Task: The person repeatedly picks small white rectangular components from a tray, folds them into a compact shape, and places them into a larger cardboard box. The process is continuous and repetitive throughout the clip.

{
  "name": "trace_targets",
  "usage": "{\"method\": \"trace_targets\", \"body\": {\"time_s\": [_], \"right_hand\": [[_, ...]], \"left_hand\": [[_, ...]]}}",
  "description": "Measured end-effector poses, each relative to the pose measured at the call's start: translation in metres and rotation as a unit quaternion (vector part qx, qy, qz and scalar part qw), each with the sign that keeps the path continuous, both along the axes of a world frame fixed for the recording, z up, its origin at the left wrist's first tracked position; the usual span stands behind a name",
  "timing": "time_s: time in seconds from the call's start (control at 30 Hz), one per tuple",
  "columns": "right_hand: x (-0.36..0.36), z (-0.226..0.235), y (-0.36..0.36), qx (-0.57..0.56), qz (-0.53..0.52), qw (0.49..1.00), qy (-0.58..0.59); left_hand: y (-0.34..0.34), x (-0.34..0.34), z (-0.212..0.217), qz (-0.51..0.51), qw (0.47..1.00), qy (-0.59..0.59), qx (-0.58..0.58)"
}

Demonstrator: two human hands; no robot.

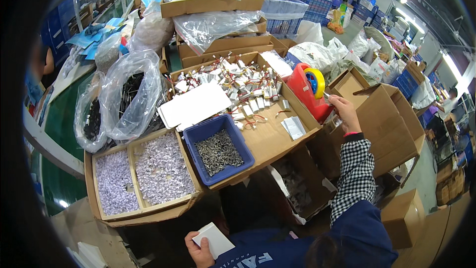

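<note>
Right now, by the packing surface:
Left hand [201, 252]: low near the body, fingers wrapped round a small flat white card [214, 239].
Right hand [343, 111]: stretched out, fingers pinching the tape end at the red tape dispenser with its yellow roll [310, 89].
Card: looks light and stiff; best held by its edges.
Nearby: blue plastic tray of small grey metal parts [218, 151], cardboard box of pale purple bits [141, 173].

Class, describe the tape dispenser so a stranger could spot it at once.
Find the big cardboard tray of small parts at centre. At its right edge stands the tape dispenser, touched by the right hand. It alone is bright red, with a yellow-rimmed roll.
</note>
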State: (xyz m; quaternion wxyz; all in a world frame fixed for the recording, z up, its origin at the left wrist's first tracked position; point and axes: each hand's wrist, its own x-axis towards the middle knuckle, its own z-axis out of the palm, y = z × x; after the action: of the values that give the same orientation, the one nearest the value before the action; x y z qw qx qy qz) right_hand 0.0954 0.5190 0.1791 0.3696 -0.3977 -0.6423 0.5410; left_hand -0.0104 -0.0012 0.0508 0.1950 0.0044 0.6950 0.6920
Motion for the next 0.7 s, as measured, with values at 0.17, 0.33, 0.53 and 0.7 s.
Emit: {"method": "trace_targets", "body": {"time_s": [0.17, 0.33, 0.53, 0.7], "right_hand": [[-0.007, 0.011, -0.003, 0.036, -0.005, 0.998, 0.048], [0.003, 0.017, -0.011, -0.011, -0.039, 0.997, 0.06], [0.024, -0.006, -0.032, -0.107, -0.025, 0.984, 0.144], [0.027, -0.021, -0.039, -0.159, -0.01, 0.972, 0.174]], "left_hand": [[-0.001, 0.001, -0.001, -0.019, 0.999, 0.027, 0.012], [-0.001, 0.004, -0.002, -0.018, 0.999, 0.022, 0.015], [0.004, 0.005, 0.001, -0.02, 0.999, 0.027, 0.015], [0.002, 0.006, 0.0, -0.039, 0.999, 0.029, -0.009]]}}
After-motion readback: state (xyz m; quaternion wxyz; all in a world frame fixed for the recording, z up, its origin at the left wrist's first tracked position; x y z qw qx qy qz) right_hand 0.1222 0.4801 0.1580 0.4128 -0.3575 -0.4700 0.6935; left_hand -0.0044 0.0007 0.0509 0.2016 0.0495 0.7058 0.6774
